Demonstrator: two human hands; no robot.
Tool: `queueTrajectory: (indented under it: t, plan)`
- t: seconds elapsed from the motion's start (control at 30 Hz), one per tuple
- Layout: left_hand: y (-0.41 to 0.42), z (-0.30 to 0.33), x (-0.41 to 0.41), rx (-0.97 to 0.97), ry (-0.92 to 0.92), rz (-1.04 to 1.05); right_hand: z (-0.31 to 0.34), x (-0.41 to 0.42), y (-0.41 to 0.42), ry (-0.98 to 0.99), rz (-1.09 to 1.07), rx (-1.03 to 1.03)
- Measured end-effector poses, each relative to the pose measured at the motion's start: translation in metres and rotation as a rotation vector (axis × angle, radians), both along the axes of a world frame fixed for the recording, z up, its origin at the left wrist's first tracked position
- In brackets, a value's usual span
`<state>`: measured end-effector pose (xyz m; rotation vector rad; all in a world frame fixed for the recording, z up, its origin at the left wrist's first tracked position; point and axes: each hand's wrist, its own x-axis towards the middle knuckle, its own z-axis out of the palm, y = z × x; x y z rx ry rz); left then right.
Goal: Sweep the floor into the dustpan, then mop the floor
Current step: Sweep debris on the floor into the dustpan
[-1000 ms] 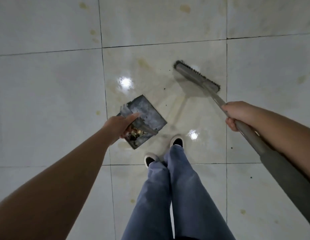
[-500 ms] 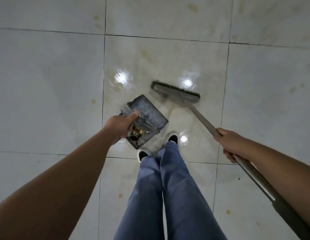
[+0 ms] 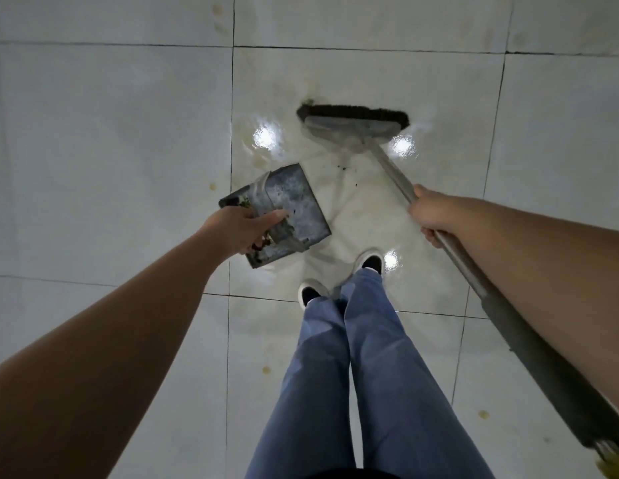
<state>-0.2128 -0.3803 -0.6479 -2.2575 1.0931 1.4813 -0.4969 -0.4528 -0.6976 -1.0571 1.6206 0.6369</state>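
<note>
Left hand (image 3: 240, 229) grips handle of grey metal dustpan (image 3: 294, 205), fingers curled round it; pan tilted above tiled floor (image 3: 111, 133), scuffed, debris at back near hand. Right hand (image 3: 436, 216) wrapped round push broom (image 3: 356, 124) pole. Broom head: dark bristles, grey block, on floor ahead of pan, apart from it. Dark specks on tile between them.

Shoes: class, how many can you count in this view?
2. The left shoe is near the tile joint below the dustpan; the right shoe is further forward, beside a bright reflection. Trouser legs partly cover both.
</note>
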Motion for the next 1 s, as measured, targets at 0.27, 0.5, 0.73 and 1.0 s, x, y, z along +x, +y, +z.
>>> queueTrajectory:
  t: [0.27,0.5,0.73,1.0]
  plan:
    - [-0.024,0.036,0.015,-0.039,-0.003,-0.132,0.064,-0.044,0.048,0.004,-0.107,0.032]
    - [-0.062,0.045,0.038,-0.054,-0.005,-0.223,0.126,-0.037,0.061,-0.052,-0.965,0.191]
    - [-0.099,0.052,0.056,-0.051,0.041,-0.433,0.139,-0.002,0.065,-0.173,-1.642,0.232]
    - [-0.128,0.036,0.055,-0.008,0.059,-0.537,0.100,0.032,0.076,0.006,-1.686,0.252]
